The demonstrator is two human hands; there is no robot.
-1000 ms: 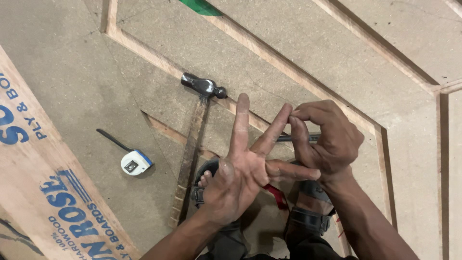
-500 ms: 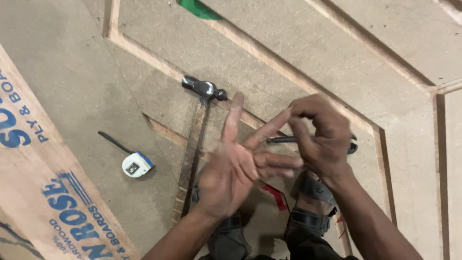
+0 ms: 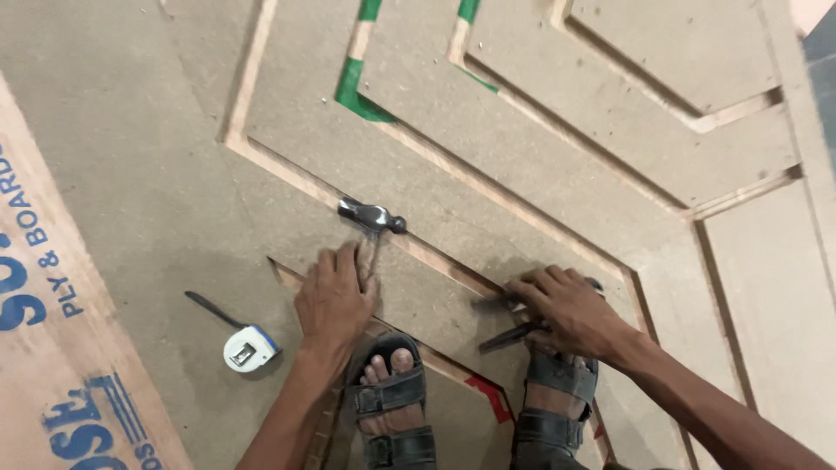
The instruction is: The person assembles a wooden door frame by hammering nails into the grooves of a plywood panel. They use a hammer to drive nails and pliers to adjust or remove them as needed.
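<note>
Fingers of the left hand (image 3: pixel 335 300) lie flat over the wooden-handled steel hammer (image 3: pixel 373 218) on the grooved brown fibreboard panel (image 3: pixel 540 130), gripping nothing. Right hand (image 3: pixel 570 309) is curled around dark metal pliers (image 3: pixel 509 335). Sandalled toes (image 3: pixel 392 361) sit close, so I reckon a slipping tool could catch them.

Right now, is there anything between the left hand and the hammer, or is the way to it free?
Nothing visible stands between them. The left hand already lies on the hammer's handle, just below the metal head of the hammer. The tape measure lies off to its left, apart, and the right hand holds a dark tool further right.
</note>
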